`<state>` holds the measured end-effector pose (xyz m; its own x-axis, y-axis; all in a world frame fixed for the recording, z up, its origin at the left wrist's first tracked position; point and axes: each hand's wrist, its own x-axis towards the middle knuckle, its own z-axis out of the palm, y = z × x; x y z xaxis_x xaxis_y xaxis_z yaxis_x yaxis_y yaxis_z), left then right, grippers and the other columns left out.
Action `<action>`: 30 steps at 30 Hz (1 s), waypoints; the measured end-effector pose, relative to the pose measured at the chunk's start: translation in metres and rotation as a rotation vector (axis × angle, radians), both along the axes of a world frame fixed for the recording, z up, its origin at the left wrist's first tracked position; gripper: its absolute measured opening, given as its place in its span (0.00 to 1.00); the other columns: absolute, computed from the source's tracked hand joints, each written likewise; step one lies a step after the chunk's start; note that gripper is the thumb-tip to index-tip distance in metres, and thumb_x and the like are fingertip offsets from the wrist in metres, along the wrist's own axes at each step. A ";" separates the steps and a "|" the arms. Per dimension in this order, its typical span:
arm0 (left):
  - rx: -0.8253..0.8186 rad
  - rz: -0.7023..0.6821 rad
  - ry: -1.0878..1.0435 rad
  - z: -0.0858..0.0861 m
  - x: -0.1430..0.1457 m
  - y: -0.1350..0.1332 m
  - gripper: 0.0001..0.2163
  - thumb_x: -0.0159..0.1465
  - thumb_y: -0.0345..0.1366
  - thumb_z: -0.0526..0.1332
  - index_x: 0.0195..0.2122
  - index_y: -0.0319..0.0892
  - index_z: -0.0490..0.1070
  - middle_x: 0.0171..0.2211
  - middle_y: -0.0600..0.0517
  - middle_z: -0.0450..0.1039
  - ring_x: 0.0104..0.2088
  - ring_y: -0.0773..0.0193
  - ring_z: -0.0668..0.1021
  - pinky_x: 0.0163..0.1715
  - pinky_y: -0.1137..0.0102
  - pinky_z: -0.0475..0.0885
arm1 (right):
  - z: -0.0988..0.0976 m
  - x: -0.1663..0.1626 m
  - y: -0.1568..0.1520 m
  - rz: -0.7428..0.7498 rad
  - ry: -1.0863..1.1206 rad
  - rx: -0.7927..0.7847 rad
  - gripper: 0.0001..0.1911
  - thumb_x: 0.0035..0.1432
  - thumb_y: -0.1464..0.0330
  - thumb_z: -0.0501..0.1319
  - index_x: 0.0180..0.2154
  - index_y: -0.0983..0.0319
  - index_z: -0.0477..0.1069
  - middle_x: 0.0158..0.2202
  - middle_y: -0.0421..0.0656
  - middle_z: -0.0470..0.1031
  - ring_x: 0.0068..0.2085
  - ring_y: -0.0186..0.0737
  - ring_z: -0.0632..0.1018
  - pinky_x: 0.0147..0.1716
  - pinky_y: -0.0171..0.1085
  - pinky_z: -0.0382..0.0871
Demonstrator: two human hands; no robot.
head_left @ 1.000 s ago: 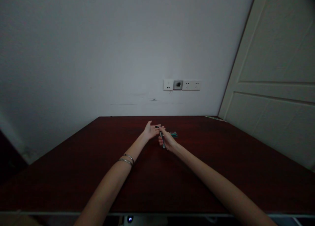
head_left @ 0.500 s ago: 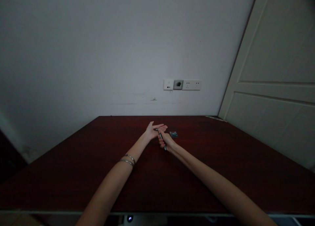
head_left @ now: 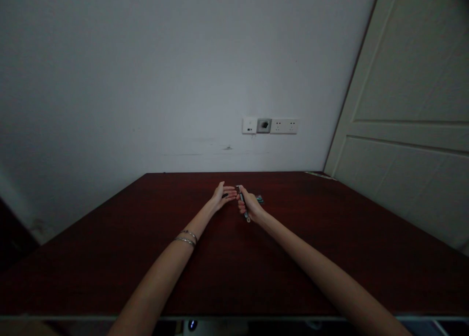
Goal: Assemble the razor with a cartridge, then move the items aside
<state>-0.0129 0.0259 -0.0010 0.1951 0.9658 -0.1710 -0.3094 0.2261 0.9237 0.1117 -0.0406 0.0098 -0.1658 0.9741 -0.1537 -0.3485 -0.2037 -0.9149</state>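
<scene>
Gripping a slim razor-like tool (head_left: 243, 205) in the right hand (head_left: 247, 206), the person cups its head with the half-curled left hand (head_left: 222, 197) above the tabletop (head_left: 234, 267), a small packet (head_left: 260, 198) untouched just beside.

Bare forearms, two bracelets on the left

Both arms are uncovered from the bottom edge of the view to the fingers, with no sleeves in sight. The left wrist carries two thin, silvery bracelets (head_left: 186, 238) lying side by side. The left hand (head_left: 222, 197) and right hand (head_left: 247, 205) wear no gloves; rings, if any, are too small to tell.
</scene>
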 end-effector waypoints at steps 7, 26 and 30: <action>0.080 0.013 0.123 -0.010 -0.006 0.005 0.25 0.67 0.44 0.40 0.27 0.34 0.69 0.23 0.44 0.74 0.24 0.65 0.76 0.30 0.71 0.71 | 0.000 0.003 0.002 -0.003 -0.018 0.005 0.21 0.62 0.55 0.49 0.23 0.62 0.61 0.10 0.30 0.52 0.11 0.24 0.54 0.09 0.24 0.47; 0.881 -0.183 0.446 0.009 0.004 -0.021 0.17 0.49 0.25 0.62 0.42 0.36 0.72 0.41 0.46 0.75 0.41 0.60 0.75 0.46 0.66 0.68 | 0.014 0.024 0.024 -0.312 -0.246 0.629 0.16 0.43 0.60 0.66 0.34 0.62 0.77 0.36 0.45 0.78 0.39 0.43 0.76 0.38 0.39 0.69; 0.901 -0.147 0.341 0.009 0.014 -0.030 0.17 0.54 0.31 0.63 0.46 0.35 0.69 0.44 0.44 0.73 0.42 0.60 0.75 0.43 0.66 0.70 | 0.011 0.017 0.027 -0.306 -0.265 0.656 0.18 0.41 0.60 0.67 0.35 0.64 0.77 0.38 0.48 0.79 0.40 0.45 0.76 0.41 0.41 0.69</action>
<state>0.0008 -0.0046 0.0079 0.4015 0.7323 0.5500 -0.0181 -0.5941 0.8042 0.1284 -0.0136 0.0209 0.0878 0.8762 0.4739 -0.0543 0.4792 -0.8760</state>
